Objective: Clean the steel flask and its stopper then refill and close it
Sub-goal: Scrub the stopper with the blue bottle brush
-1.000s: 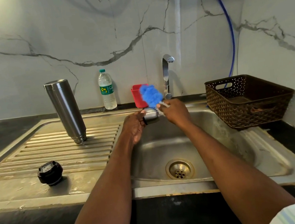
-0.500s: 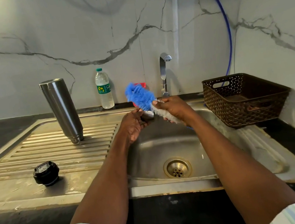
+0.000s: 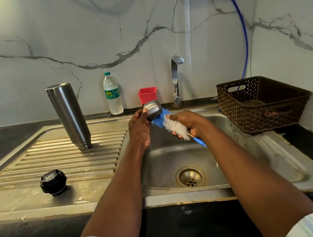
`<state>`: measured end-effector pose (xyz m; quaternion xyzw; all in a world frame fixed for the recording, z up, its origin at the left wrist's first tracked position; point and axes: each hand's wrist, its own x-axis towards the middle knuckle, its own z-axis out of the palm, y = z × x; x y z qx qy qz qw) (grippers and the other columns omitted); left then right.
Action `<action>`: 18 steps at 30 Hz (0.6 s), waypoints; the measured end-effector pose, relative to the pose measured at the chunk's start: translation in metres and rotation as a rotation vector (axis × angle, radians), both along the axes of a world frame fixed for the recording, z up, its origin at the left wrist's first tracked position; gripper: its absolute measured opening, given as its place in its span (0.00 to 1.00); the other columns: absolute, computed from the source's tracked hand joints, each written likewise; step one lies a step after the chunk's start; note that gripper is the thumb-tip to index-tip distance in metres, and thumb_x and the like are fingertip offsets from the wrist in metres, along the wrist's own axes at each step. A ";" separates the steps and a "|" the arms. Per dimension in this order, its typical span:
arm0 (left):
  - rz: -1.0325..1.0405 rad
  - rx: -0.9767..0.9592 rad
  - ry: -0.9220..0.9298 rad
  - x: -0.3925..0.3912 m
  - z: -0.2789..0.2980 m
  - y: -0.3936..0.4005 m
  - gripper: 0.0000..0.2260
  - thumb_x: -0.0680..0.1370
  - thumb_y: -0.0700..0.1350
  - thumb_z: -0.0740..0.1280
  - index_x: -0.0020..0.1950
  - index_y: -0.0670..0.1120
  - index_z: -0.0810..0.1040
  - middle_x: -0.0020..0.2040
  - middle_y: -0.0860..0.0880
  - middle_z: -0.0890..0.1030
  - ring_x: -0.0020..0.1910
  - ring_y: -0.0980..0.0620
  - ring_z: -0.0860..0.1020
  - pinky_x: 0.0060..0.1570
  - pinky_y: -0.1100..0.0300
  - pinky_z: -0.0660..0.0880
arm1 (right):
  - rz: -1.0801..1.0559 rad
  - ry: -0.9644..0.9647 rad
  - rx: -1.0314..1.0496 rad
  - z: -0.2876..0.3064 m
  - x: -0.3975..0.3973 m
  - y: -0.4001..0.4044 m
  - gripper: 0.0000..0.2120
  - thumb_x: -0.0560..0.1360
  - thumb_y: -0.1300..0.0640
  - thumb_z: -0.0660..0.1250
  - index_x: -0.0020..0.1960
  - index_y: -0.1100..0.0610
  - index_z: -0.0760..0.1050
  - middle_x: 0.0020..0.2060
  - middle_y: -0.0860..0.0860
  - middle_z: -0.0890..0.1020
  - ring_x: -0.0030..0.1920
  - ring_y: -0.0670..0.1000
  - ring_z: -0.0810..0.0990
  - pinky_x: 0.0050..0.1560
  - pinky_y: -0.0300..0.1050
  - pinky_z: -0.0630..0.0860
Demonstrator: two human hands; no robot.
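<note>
A black stopper [image 3: 53,182] lies on the drainboard [image 3: 39,164], near the steel flask [image 3: 68,116] standing mouth-down on its ridges; rigid and likely wet-slick, the flask is best gripped round its middle. Over the sink [image 3: 167,184], the left hand [image 3: 140,129] grips a small steel cup [image 3: 153,110] while the right hand [image 3: 188,123] clutches a soft-bristled brush [image 3: 174,125] pushed into the cup.

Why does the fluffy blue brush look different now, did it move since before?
Yes. The brush has gone down: earlier its blue end stood up in front of the red cup; now it pokes into the steel cap, below the cup.
</note>
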<state>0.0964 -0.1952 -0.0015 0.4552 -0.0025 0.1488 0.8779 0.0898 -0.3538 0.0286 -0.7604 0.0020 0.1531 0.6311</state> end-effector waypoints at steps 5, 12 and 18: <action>0.074 0.420 -0.021 0.000 -0.011 -0.009 0.12 0.74 0.39 0.75 0.55 0.49 0.81 0.47 0.50 0.85 0.48 0.53 0.83 0.51 0.61 0.79 | -0.075 0.030 0.297 -0.009 0.008 0.004 0.13 0.82 0.52 0.60 0.47 0.60 0.75 0.33 0.57 0.77 0.26 0.52 0.72 0.24 0.37 0.68; 0.137 0.496 0.066 0.005 -0.014 0.000 0.14 0.74 0.46 0.75 0.59 0.47 0.82 0.48 0.48 0.86 0.50 0.50 0.82 0.55 0.57 0.77 | -0.020 0.085 0.490 -0.011 0.012 0.018 0.13 0.82 0.56 0.58 0.43 0.62 0.71 0.31 0.58 0.72 0.23 0.52 0.70 0.22 0.36 0.68; 0.114 0.342 0.056 0.000 -0.011 -0.005 0.05 0.78 0.41 0.70 0.53 0.48 0.82 0.43 0.50 0.85 0.46 0.52 0.82 0.46 0.65 0.77 | 0.038 0.131 0.489 -0.013 0.015 0.009 0.12 0.81 0.59 0.59 0.40 0.62 0.72 0.30 0.57 0.73 0.24 0.51 0.70 0.22 0.37 0.66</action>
